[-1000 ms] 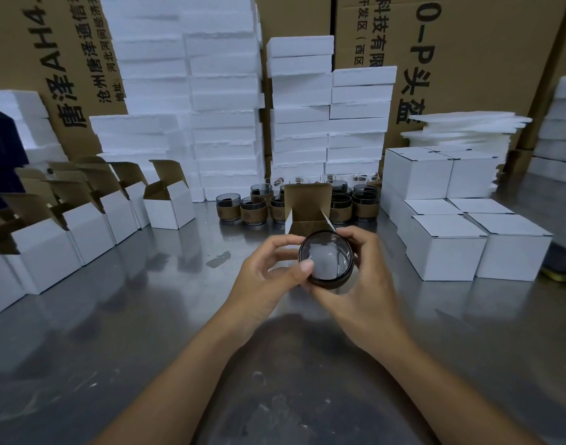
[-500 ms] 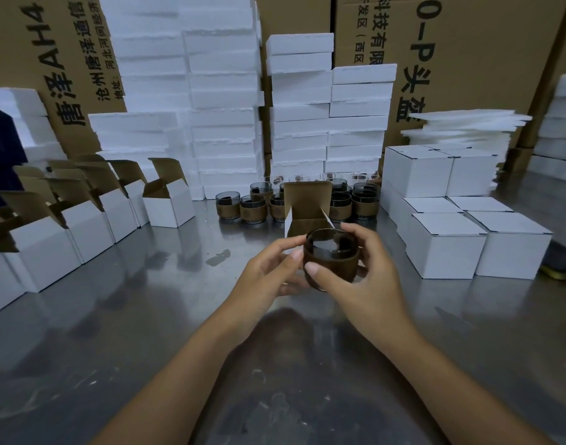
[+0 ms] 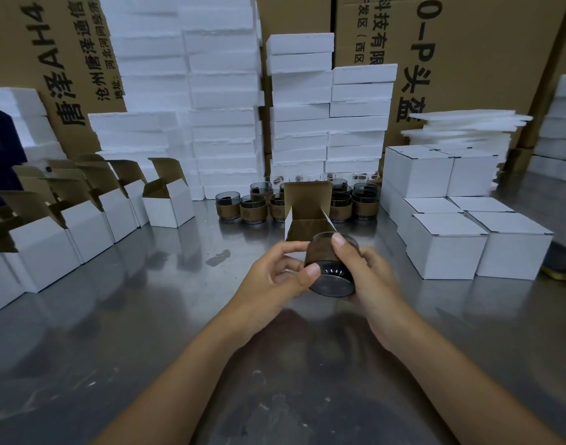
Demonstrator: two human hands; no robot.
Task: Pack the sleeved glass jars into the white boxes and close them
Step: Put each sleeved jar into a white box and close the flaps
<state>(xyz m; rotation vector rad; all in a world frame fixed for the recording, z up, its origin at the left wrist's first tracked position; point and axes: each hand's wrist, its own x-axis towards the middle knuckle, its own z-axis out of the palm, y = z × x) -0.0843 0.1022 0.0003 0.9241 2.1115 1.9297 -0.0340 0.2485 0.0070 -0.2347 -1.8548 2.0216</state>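
A dark glass jar in a brown sleeve (image 3: 331, 264) is held over the metal table (image 3: 121, 332), tipped so its dark base faces me. My left hand (image 3: 275, 279) pinches its left side with thumb and fingers. My right hand (image 3: 368, 274) wraps round its right side, thumb on the sleeve. Just behind the jar stands an open white box (image 3: 307, 220) with its brown lid flap up. Several more sleeved jars (image 3: 252, 208) cluster behind that box.
A row of open white boxes (image 3: 169, 205) runs along the left. Closed white boxes (image 3: 445, 248) are stacked at the right. White foam blocks (image 3: 224, 101) and big brown cartons (image 3: 468, 53) wall off the back. A thin foam sheet pile (image 3: 464, 123) lies back right.
The jar has turned in my hands: its open mouth faced me, then it stood upright, and now its base tips toward me. Both hands have kept hold and stayed in front of the open box.
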